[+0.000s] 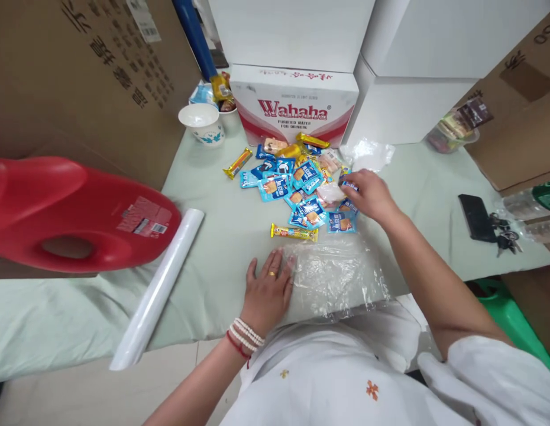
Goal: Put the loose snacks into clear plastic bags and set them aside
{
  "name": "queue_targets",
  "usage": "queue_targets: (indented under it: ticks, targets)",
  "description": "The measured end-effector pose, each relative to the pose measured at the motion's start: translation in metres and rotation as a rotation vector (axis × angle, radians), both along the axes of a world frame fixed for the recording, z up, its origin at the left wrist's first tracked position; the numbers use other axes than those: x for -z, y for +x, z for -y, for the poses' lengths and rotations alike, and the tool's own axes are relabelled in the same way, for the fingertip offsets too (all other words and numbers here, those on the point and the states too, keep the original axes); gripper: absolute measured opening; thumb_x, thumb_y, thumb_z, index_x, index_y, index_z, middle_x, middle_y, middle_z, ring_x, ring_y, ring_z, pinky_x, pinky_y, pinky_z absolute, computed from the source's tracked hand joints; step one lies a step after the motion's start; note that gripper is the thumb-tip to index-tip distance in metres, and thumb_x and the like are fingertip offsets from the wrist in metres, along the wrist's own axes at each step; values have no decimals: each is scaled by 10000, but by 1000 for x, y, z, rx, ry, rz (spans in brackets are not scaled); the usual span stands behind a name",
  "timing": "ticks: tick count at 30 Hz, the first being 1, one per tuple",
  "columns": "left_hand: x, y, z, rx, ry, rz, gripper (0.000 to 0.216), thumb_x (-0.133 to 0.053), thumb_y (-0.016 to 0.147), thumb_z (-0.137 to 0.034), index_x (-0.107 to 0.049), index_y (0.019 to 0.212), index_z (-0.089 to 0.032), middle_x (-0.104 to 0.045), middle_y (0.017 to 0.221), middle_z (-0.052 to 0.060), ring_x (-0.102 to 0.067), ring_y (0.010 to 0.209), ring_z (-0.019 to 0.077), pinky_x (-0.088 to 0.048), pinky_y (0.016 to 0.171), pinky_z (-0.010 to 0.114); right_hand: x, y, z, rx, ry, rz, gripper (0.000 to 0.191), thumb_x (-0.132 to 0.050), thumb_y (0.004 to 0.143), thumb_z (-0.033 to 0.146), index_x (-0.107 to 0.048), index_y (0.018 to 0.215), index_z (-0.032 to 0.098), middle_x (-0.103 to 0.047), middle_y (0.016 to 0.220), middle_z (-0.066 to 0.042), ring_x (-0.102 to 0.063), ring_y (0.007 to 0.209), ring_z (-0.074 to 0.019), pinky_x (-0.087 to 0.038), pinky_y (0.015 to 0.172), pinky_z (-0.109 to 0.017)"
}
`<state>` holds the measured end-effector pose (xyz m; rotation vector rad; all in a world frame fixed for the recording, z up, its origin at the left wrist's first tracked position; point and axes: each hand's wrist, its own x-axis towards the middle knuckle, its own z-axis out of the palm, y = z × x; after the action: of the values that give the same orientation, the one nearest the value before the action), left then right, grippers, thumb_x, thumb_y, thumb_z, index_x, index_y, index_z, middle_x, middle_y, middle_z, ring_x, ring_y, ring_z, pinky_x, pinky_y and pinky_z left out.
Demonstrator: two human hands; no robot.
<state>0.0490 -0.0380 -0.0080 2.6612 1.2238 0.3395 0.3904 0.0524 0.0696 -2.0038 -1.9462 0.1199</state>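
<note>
My left hand (268, 290) lies flat on the green tablecloth, fingers spread, fingertips at the left edge of a clear plastic bag (337, 275). A ring and white bead bracelets are on it. At the right side of a snack heap, my right hand (368, 192) has its fingers closed on a small blue snack packet (350, 186), partly covered by the fingers. Several blue snack packets (275, 187) make up most of the heap. A yellow-wrapped bar (294, 232) lies in front of it, and another yellow bar (238, 163) lies to its left.
A Wahaha carton (297, 109) stands behind the heap. On the left are a red jug (102, 207), a white roll (159, 290) and a paper bowl (201, 123). On the right lie a black phone (477, 218), keys (506, 239) and a snack tub (452, 139).
</note>
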Motion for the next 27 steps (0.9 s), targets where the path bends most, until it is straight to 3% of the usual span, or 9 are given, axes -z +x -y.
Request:
queue_targets:
  ticks: [2, 4, 7, 10, 13, 17, 20, 22, 27]
  targets:
    - [-3, -4, -1, -1, -10, -11, 515, -470, 1001, -285, -507, 1512, -233, -472, 1606, 160, -489, 1441, 331, -266, 1167, 598, 12, -9, -25, -240, -83, 63, 433, -627, 921, 347, -687, 1323, 198, -643, 1358, -150, -548, 1242, -337, -419, 1059, -452]
    - [-7, -7, -7, -14, -35, -31, 545, -514, 964, -297, -524, 1507, -252, -491, 1599, 129, -512, 1392, 352, -340, 1085, 576, 25, -10, -39, -372, -194, 112, 454, -642, 912, 310, -677, 1350, 198, -634, 1378, -147, -540, 1260, -331, -391, 1101, -458]
    - [-12, -9, -20, -4, -76, -40, 586, -512, 943, -291, -506, 1529, -284, -522, 1583, 83, -547, 1276, 355, -409, 936, 521, 32, 5, -39, -364, -265, 113, 377, -628, 911, 269, -731, 1262, 176, -689, 1286, -147, -593, 1205, -314, -384, 1106, -446]
    - [-13, -5, -31, -8, -100, -27, 553, -420, 1007, -327, -466, 1558, -296, -522, 1583, 69, -583, 1132, 325, -423, 861, 488, 22, 27, -33, -344, -341, -17, 350, -675, 889, 352, -769, 1188, 196, -724, 1248, -112, -625, 1173, -308, -420, 1071, -418]
    - [-8, 0, -35, -35, -84, -38, 520, -365, 1037, -367, -502, 1534, -300, -497, 1602, 67, -594, 1047, 324, -426, 840, 498, 10, 40, -46, -137, -325, -106, 361, -566, 965, 433, -781, 1136, 200, -758, 1153, -87, -669, 1073, -277, -482, 964, -367]
    - [-5, 3, -33, -33, -35, -42, 535, -379, 1024, -371, -500, 1538, -284, -438, 1639, 77, -588, 1026, 332, -426, 871, 527, 15, 31, -97, 241, -200, 44, 424, -582, 955, 394, -714, 1259, 129, -741, 1181, -148, -668, 1068, -294, -495, 918, -361]
    - [-7, 3, -32, -20, -16, -79, 556, -414, 1018, -412, -472, 1557, -286, -408, 1657, 72, -587, 1006, 322, -428, 843, 512, 25, 19, -129, 249, -297, 93, 598, -702, 876, 446, -648, 1321, 50, -689, 1262, -217, -659, 1083, -289, -484, 910, -329]
    - [-10, 4, -33, -13, -13, -106, 569, -437, 1016, -455, -460, 1562, -299, -402, 1661, 70, -589, 990, 317, -426, 820, 501, 29, 15, -137, 228, -317, 88, 592, -693, 880, 460, -655, 1285, 30, -682, 1249, -221, -653, 1084, -275, -474, 907, -313]
    - [-9, 5, -33, -22, -28, -124, 569, -408, 1031, -503, -471, 1554, -289, -383, 1669, 84, -591, 989, 317, -418, 798, 499, 14, 26, -113, 378, -116, 53, 446, -659, 897, 334, -656, 1292, 128, -679, 1229, -172, -632, 1065, -305, -508, 879, -387]
